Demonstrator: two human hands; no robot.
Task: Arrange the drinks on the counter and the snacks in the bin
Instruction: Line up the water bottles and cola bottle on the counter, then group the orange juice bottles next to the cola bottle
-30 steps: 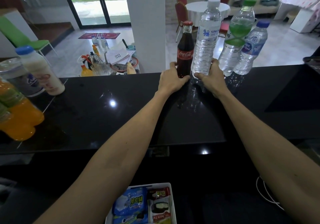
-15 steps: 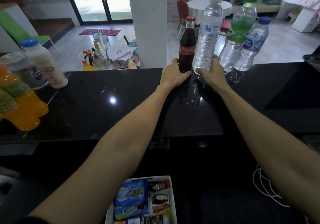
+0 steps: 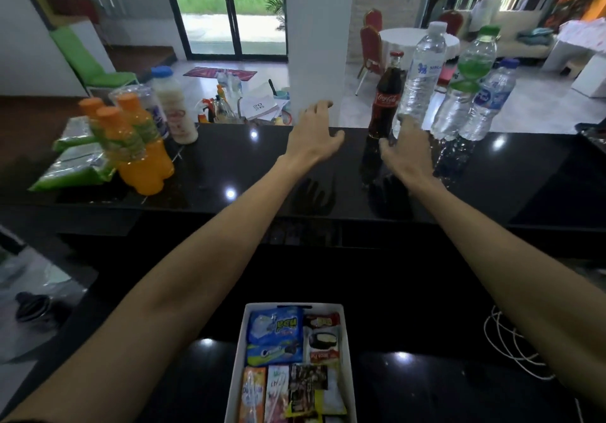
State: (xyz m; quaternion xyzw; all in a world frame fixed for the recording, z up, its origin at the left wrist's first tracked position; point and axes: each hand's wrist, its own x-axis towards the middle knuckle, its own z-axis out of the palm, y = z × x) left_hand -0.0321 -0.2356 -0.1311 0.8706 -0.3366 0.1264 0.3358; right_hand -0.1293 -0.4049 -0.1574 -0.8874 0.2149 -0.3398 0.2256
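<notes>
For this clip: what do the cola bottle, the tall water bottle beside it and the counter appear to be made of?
Cola bottle: probably glass, smooth and glossy, with a small red crown-type cap. Tall water bottle: thin clear plastic, going by its ribbed, crinkled wall and white screw cap. Counter: polished black stone or similar; it mirrors the lights and both hands.

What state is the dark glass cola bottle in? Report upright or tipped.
Upright: the dark glass cola bottle stands on the black counter, red cap on top.

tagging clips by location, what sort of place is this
Probably a home or guesthouse bar counter facing an open living area: a glossy black counter lined with drinks, red banquet chairs around a white-clothed table, and a sliding glass door to a garden.
</notes>
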